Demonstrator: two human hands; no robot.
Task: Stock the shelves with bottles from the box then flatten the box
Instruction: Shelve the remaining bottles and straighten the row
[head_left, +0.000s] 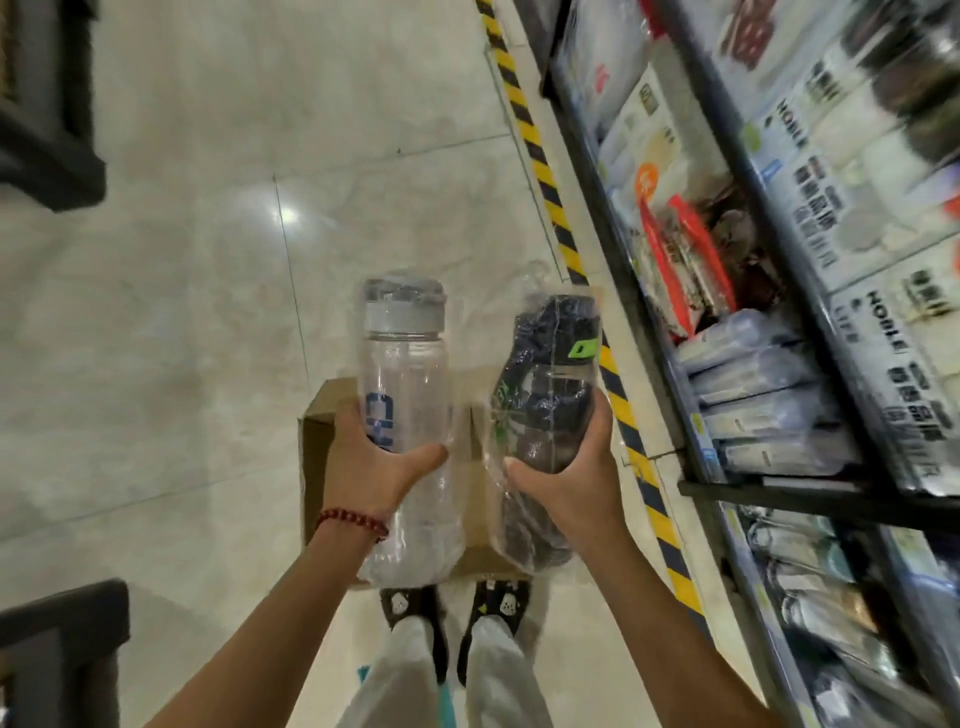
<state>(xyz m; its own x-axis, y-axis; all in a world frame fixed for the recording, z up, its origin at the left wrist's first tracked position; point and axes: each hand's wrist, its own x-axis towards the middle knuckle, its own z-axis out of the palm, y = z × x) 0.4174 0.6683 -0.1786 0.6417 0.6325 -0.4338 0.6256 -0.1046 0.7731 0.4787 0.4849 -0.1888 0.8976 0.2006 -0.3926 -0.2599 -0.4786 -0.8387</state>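
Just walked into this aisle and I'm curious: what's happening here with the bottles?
A person is stocking shelves. The left hand grips a clear bottle with a grey lid, the right hand a dark bottle; both are in plastic wrap. They are held above an open cardboard box on the floor by the person's feet. The shelves on the right hold packaged goods.

Pale, glossy floor tiles (208, 312) reflect a bright ceiling light. A yellow-and-black hazard stripe (545, 171) runs along the base of dark metal shelving (779, 488) on the right. Dark furniture (47, 104) sits far left.
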